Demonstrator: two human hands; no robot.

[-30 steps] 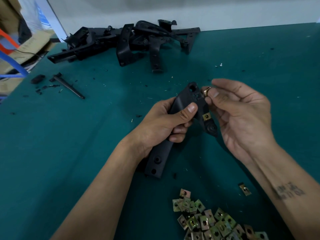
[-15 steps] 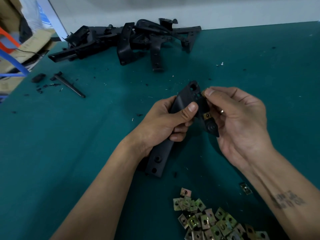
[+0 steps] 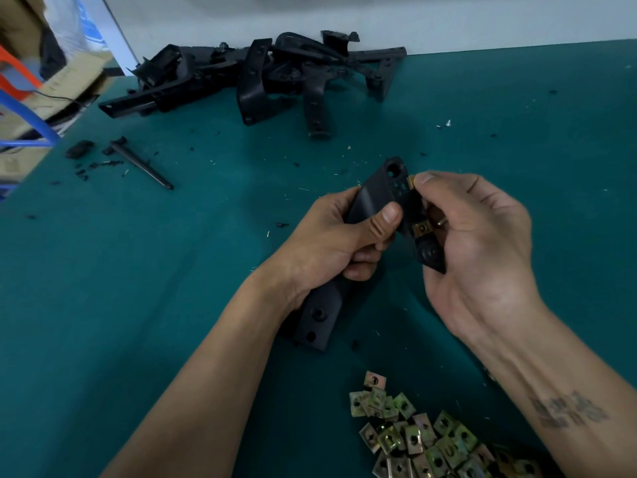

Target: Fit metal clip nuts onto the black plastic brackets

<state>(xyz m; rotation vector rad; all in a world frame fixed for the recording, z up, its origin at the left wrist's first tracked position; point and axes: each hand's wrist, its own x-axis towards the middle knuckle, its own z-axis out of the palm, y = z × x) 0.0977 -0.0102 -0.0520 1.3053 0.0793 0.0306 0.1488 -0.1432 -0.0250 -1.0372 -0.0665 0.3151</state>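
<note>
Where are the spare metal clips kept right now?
In the head view, the loose clip nuts lie in a heap on the green table at the bottom edge, right of centre, between the person's two forearms and just below the held black bracket.

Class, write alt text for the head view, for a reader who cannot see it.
A left hand grips a black plastic bracket while the right hand pinches a clip nut against its top edge; another nut is already fitted. Loose clip nuts and more brackets lie on the green table.

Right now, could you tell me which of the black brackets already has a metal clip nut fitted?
The bracket gripped in the left hand: a brass clip nut sits on its edge. The bracket pile by the wall shows none.
</note>
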